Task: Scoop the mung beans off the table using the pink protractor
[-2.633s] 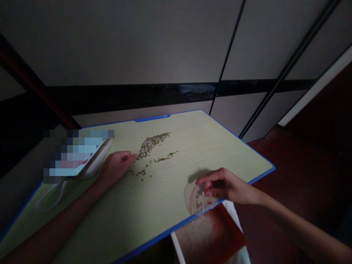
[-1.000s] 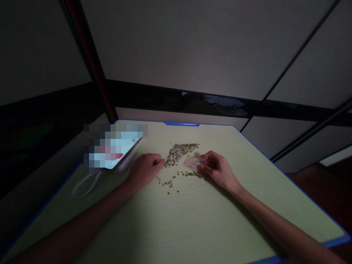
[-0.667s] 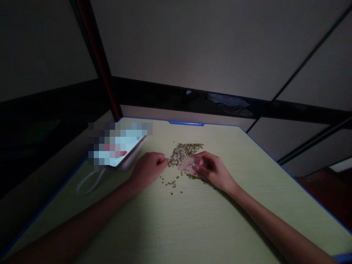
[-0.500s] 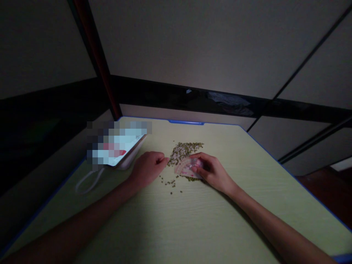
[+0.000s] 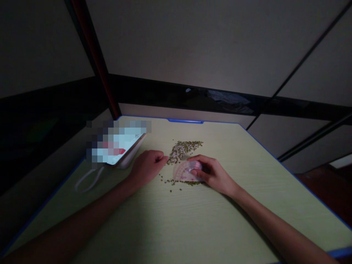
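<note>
My right hand (image 5: 211, 170) pinches a clear half-round protractor (image 5: 183, 172) with pink markings between thumb and fingers. Its straight edge faces me, against a band of small green beans (image 5: 189, 182) lying along it. Beyond the protractor spreads a larger pile (image 5: 184, 148) of green beans mixed with pale grains. My left hand (image 5: 148, 165) is closed in a fist, its thumb side at the left edge of that pile. Whatever its fingers hold, if anything, is hidden. Several loose beans (image 5: 166, 180) lie scattered between the hands.
A phone (image 5: 118, 146) with a lit screen, partly blurred out, leans on a pale stand with a strap loop (image 5: 89, 181) at the left. The table (image 5: 176, 227) has a blue rim. Cabinet panels (image 5: 178, 40) rise behind it.
The protractor has come slightly toward me, widening the gap to the larger pile, and more beans show along its straight edge. My left hand has stayed in place.
</note>
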{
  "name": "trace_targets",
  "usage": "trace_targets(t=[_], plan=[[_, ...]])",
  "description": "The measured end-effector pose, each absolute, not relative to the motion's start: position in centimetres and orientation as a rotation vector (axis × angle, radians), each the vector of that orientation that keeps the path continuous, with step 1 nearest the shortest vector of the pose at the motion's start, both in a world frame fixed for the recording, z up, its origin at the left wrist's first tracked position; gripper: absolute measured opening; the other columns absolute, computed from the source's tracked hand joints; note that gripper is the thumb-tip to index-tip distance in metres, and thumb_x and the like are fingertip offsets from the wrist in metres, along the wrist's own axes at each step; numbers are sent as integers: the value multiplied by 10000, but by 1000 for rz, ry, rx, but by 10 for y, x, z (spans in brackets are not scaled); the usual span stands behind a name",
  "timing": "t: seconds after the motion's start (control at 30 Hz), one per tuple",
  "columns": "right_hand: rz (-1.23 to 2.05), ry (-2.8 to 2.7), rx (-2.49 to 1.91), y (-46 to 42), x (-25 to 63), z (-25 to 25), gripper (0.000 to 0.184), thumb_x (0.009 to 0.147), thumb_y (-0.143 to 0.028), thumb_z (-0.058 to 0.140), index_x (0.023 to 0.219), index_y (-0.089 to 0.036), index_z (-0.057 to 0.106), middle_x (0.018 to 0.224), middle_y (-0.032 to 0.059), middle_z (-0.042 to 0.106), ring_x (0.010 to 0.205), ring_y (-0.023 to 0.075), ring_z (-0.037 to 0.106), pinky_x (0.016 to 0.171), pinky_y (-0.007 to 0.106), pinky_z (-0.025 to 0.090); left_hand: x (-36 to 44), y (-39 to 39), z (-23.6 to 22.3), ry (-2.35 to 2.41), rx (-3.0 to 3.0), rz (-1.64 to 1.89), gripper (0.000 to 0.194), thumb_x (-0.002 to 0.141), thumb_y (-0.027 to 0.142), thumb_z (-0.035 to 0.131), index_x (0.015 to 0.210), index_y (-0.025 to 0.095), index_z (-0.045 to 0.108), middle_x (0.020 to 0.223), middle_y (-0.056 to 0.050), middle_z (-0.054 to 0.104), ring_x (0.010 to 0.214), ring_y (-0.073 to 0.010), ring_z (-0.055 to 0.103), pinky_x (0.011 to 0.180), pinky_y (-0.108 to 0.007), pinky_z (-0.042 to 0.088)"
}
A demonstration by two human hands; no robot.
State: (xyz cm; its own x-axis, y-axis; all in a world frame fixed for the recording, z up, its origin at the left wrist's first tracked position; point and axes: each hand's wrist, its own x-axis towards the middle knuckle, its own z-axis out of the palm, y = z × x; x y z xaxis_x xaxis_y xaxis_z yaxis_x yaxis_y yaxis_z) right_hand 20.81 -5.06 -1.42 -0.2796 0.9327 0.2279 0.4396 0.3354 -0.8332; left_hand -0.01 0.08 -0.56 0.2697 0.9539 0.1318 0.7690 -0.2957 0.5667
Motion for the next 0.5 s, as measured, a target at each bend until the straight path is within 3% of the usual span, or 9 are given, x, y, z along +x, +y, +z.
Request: trace_targets(t=[0.5], plan=[[902, -1834, -1220, -59, 205, -14, 229, 758, -163, 570, 977, -108, 608, 786, 41, 596, 679, 145, 501, 594, 250, 388, 0, 1, -6, 1546, 2159, 638, 354, 735, 335, 438, 444, 198, 292, 439, 52, 277, 473, -111, 336, 509, -280, 187]])
